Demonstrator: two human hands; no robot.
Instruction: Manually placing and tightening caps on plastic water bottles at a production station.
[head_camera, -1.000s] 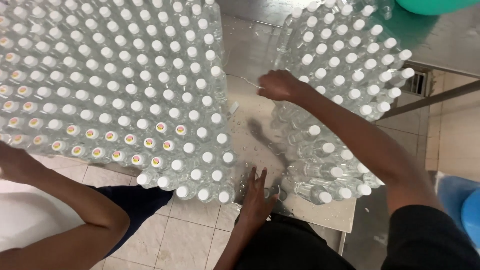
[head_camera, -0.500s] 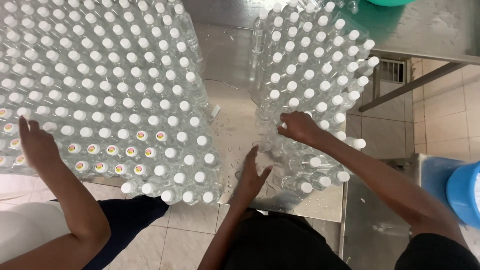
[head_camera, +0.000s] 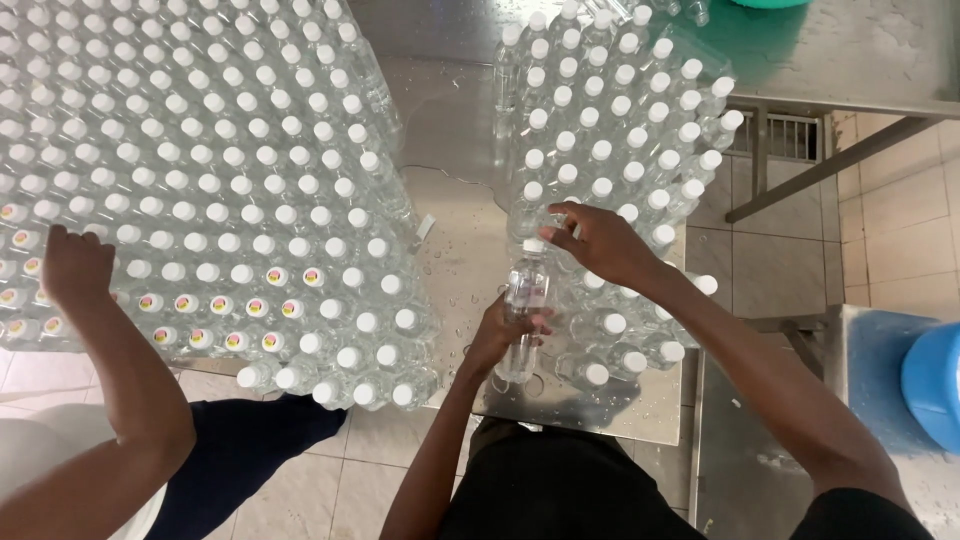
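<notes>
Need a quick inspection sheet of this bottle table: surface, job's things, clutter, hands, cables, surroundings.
Surface: steel table, wet, with droplets and a puddle in the bare strip between the bottle blocks.
Job's things: clear bottle with white cap, upright, held over the bare strip.
Clutter: large block of capped bottles on the left, smaller block of bottles on the right; some left caps carry coloured stickers.
Hands: left hand grips the bottle's body; right hand rests on the caps of the smaller block. Another person's hand lies on the large block.
Cables: nothing seen.
Surroundings: tiled floor, blue container at right.
</notes>
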